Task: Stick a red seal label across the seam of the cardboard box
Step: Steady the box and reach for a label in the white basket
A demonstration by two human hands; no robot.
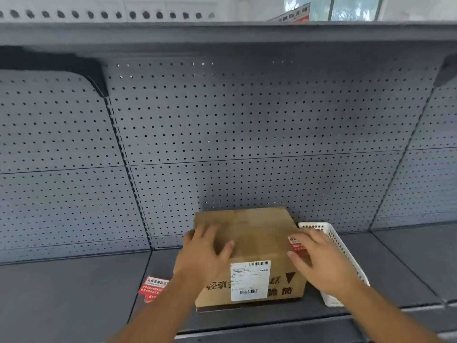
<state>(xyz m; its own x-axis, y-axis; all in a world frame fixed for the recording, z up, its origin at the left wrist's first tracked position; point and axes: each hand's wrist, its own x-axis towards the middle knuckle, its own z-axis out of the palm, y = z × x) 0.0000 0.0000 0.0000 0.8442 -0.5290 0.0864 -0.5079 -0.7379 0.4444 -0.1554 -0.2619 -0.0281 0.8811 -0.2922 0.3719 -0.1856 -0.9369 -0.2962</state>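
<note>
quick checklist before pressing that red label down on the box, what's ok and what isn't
1. Box steadied: ok, left hand lies flat on its top.
2. Label at the box: ok, at the top right edge under the right hand.
3. Label spans the seam: cannot tell, the hand covers most of it.
4. Label pressed flat: cannot tell.
5. Spare label: ok, lies on the shelf left of the box.
6. Basket clear of the work: not ok, crowds the box's right side.

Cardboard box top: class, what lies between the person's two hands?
In the head view, only bare brown cardboard box top lies between the left hand and right hand. A red label sits under the right hand's fingers.
</note>
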